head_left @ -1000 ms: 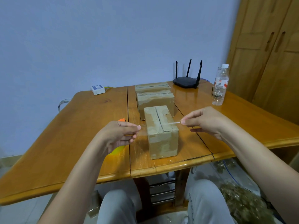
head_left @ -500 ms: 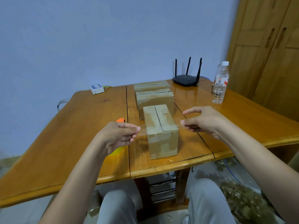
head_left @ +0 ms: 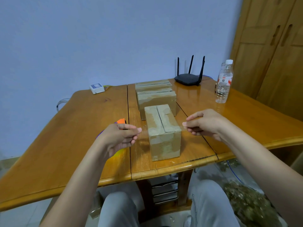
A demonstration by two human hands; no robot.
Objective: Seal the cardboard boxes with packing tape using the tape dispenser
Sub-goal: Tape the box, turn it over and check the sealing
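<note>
two hands flank nearest box.

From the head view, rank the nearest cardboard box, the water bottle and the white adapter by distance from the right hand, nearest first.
From the right hand:
1. Nearest cardboard box, just to the hand's left.
2. Water bottle, beyond the hand, toward the table's far right.
3. White adapter, at the far left edge by the wall.

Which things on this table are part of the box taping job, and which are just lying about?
Job: nearest cardboard box; two more boxes behind it; clear tape strip stretched between left hand and right hand; orange tape dispenser.

Lying about: router; water bottle; small white box.
</note>
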